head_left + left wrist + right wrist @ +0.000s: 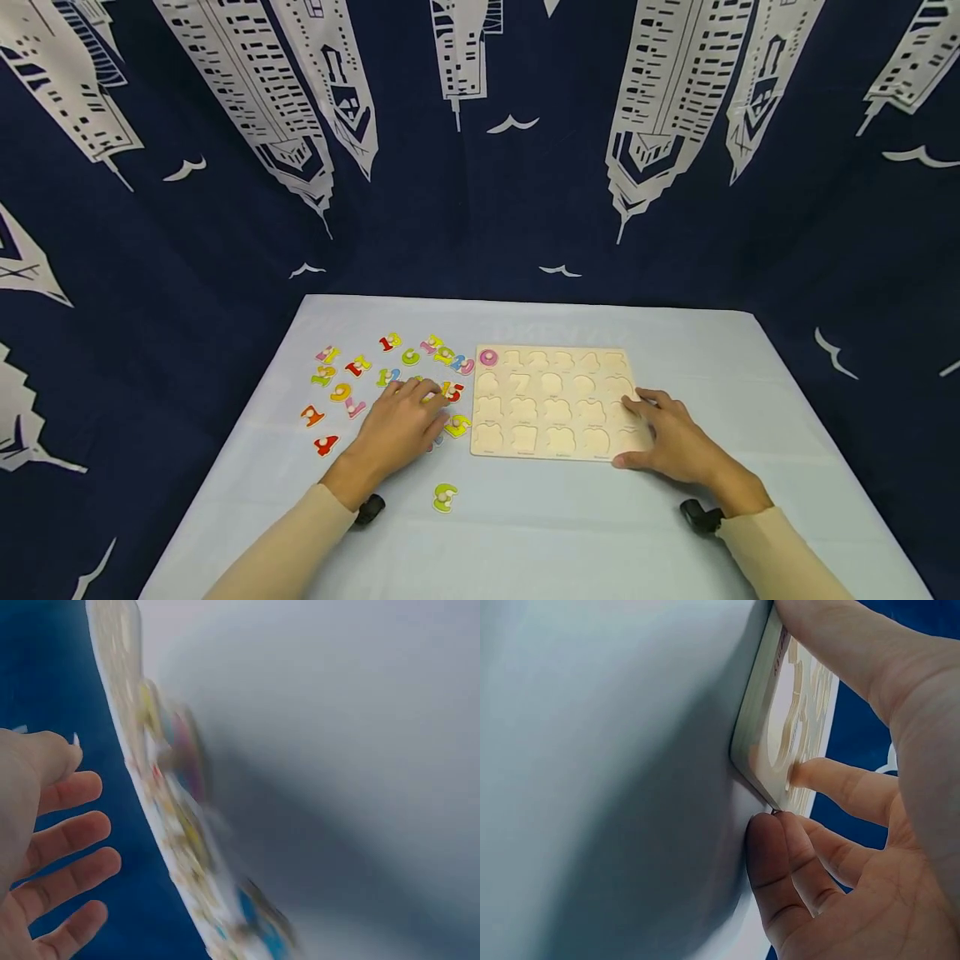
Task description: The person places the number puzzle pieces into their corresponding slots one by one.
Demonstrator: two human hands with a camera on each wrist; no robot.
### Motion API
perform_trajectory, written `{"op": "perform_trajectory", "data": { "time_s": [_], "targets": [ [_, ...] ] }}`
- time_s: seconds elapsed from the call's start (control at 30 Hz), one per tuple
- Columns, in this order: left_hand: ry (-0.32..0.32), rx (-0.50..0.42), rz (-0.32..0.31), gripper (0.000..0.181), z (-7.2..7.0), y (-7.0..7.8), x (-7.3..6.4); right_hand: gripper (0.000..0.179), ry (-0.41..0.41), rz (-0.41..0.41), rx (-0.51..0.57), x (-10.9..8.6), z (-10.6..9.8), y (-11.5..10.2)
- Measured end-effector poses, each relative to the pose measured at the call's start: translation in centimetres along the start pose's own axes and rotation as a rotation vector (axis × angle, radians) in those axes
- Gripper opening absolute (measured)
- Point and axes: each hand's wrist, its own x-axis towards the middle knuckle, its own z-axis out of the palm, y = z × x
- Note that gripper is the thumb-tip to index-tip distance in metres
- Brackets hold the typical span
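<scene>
A: Report left hand.
B: Positioned low over the loose number pieces, left of the wooden board. Relaxed, with fingers apart and slightly bent, as in the left wrist view. Contact with a piece: cannot tell, owing to blur and overlap.
A: Report right hand.
B: Grips the near right corner of the wooden board, with thumb at the near edge, one fingertip on the recessed face and other fingertips against the right side.
A: Locate board and pieces.
B: Lies flat on the white table, just right of the scattered pieces. Carries the pink ring-shaped piece in the far left recess. Note also the yellow-green piece, nearer the person and apart from the scatter.
A: Identify surroundings.
B: Beyond the table, dark blue cloth with white building motifs.
</scene>
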Motion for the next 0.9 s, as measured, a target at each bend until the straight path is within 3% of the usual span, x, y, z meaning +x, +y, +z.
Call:
{"op": "perform_trajectory", "data": {
  "time_s": [0.17, 0.5, 0.67, 0.9],
  "targets": [
    [0.005, -0.072, -0.115, 0.022, -0.5, -2.2, -2.7, 0.114, -0.002, 0.021, 0.002, 0.0, 0.0, -0.2],
    [0.063, -0.173, -0.317, 0.021, -2.1, -5.9, -6.5, 0.114, 0.002, 0.007, 0.009, 0.0, -0.1, -0.2],
    [0.086, -0.207, -0.415, 0.021, -3.0, -8.0, -7.8, 0.114, -0.004, 0.011, -0.001, 0.1, 0.1, -0.1],
    [0.050, -0.230, -0.549, 0.027, -4.1, -10.9, -9.0, 0.116, -0.004, 0.008, 0.005, 0.1, -0.1, -0.1]
  ]
}}
